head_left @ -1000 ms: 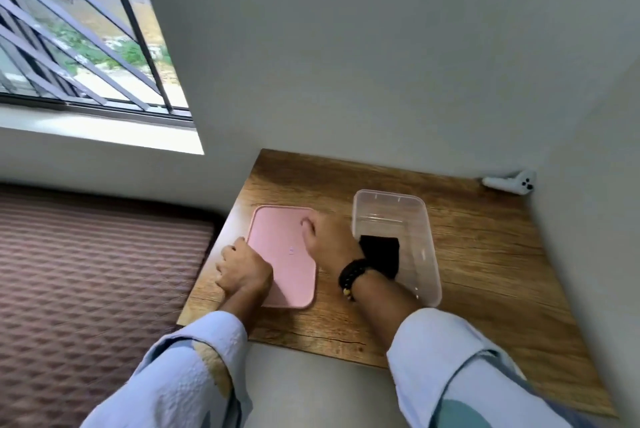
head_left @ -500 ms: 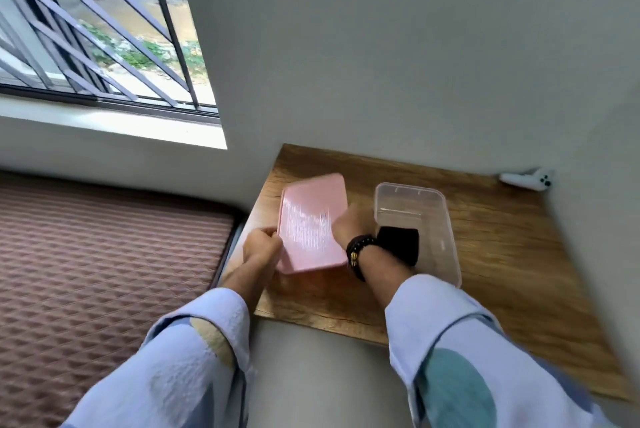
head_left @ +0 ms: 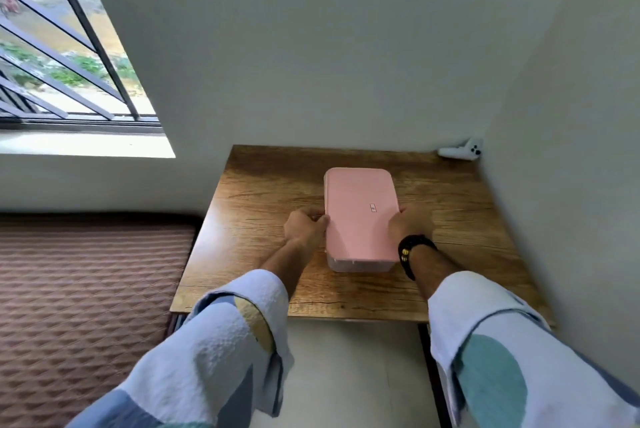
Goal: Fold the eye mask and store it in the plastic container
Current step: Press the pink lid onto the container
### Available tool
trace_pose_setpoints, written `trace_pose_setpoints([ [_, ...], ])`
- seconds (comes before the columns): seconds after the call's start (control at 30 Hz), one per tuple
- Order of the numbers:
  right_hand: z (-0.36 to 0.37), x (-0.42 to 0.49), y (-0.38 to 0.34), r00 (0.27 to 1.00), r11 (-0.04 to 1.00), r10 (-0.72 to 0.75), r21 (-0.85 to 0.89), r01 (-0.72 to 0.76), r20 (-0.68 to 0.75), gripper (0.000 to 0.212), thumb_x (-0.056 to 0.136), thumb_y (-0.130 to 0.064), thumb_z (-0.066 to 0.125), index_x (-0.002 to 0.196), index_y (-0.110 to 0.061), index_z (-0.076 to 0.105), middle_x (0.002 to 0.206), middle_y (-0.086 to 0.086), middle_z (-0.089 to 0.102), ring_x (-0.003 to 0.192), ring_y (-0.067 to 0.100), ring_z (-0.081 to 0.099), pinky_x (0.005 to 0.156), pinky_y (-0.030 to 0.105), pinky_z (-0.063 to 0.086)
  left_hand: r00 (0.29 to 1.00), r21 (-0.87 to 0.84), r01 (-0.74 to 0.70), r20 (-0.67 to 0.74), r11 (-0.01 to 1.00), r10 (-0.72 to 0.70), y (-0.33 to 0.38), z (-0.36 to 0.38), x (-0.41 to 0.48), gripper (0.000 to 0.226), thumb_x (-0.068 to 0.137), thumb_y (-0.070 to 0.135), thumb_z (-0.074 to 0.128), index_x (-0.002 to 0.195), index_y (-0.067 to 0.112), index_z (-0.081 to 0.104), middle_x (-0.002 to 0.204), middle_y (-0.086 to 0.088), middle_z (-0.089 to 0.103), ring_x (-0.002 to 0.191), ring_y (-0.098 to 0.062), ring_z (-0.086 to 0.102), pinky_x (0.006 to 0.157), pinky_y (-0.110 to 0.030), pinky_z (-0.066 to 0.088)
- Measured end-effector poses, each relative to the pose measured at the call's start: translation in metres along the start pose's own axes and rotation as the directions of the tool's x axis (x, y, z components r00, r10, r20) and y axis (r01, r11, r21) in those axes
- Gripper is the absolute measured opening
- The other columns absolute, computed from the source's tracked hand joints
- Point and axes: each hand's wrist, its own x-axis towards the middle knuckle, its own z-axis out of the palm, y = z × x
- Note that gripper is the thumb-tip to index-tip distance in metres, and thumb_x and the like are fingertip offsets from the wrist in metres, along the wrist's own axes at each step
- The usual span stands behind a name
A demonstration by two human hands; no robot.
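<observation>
I see the wooden worktop. The plastic container stands on its middle with the pink lid on top. My left hand and right hand grip the lid edges, fingers closed on it. The eye mask is hidden.

Container w/ pink lid is flanked by both hands; tabletop left bare elsewhere, hemmed by walls behind & right.
</observation>
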Motion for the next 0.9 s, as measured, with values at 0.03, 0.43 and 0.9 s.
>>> trace_pose_setpoints([
  [0.03, 0.002, 0.003, 0.003, 1.0, 1.0, 0.005, 0.021, -0.005, 0.01, 0.031, 0.099, -0.008, 0.044, 0.112, -0.008, 0.071, 0.118, 0.013, 0.07, 0.104, 0.034, 0.067, 0.083, 0.039, 0.057, 1.0, -0.013, 0.01, -0.013, 1.0, -0.01, 0.0, 0.002, 0.001, 0.025, 0.101, 0.019, 0.065, 0.124, 0.015, 0.074, 0.12, -0.004, 0.076, 0.108, -0.023, 0.074, 0.093, -0.044, 0.064],
  [0.43, 0.034, 0.0, -0.025, 0.938, 0.986, -0.125, 0.146, 0.081, 0.323, 0.036, 0.103, -0.018, 0.04, 0.133, -0.007, 0.055, 0.133, 0.015, 0.062, 0.116, 0.035, 0.06, 0.094, 0.041, 0.05, 0.989, 0.006, 0.125, -0.077, 0.992, -0.124, 0.004, -0.032, 0.0, 0.042, 0.101, 0.022, 0.047, 0.141, 0.015, 0.058, 0.133, -0.01, 0.068, 0.118, -0.033, 0.066, 0.103, -0.051, 0.057],
  [0.9, 0.098, -0.03, -0.071, 0.856, 0.951, -0.158, 0.309, -0.003, 0.493, 0.039, 0.099, -0.03, 0.035, 0.107, -0.01, 0.068, 0.112, 0.014, 0.072, 0.103, 0.035, 0.067, 0.088, 0.042, 0.052, 0.933, 0.292, 0.028, -0.352, 0.956, 0.08, -0.036, -0.097, 0.025, 0.024, 0.104, 0.04, 0.039, 0.108, 0.021, 0.054, 0.104, -0.009, 0.07, 0.088, -0.029, 0.066, 0.085, -0.045, 0.059],
])
